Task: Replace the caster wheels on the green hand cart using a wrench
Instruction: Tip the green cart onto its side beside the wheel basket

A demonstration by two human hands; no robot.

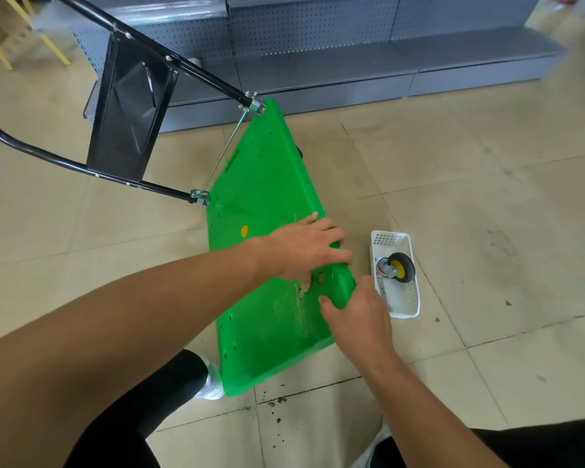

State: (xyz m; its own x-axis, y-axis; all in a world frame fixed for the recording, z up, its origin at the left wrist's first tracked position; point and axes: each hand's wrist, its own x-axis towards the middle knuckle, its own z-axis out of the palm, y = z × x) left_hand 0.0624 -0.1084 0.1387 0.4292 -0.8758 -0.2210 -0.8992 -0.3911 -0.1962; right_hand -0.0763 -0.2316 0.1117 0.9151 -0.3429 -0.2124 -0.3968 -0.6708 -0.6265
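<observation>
The green hand cart stands tilted on its edge on the tiled floor, its flat deck facing me and its black handle frame folded out to the left. My left hand lies over the deck's right edge, fingers curled around it. Just below, my right hand grips the same edge, its thumb on the deck. A black caster wheel with a yellow hub lies in a white plastic basket on the floor right of the cart. No wrench is in view.
Grey metal shelving runs along the back. A yellow wooden chair leg shows at the top left. My legs and white shoe are near the cart's bottom corner. Dark crumbs dot the floor tiles.
</observation>
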